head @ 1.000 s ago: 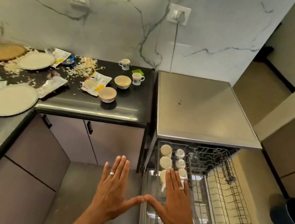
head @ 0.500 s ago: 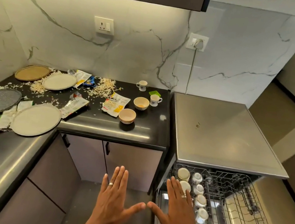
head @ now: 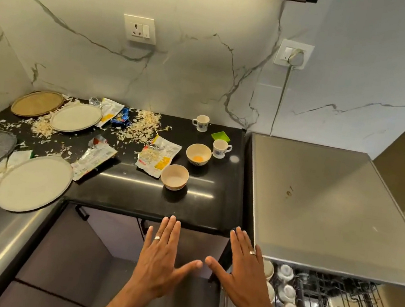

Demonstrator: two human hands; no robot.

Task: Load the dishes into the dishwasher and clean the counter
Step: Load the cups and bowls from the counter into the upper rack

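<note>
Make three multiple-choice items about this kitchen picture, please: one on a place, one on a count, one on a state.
1. Where is the small green dish?
A. In the dishwasher rack
B. On the black counter, between the two cups
C. On the steel dishwasher top

2. How many bowls stand on the counter?
A. Two
B. Four
C. None

3. What do the hands hold?
A. A plate
B. A cup
C. Nothing

Answers:
1 B: it lies between the cup by the wall and the nearer cup.
2 A: one bowl with a yellow residue and one plain bowl.
3 C: the left hand and the right hand are spread flat, with open palms.
</note>
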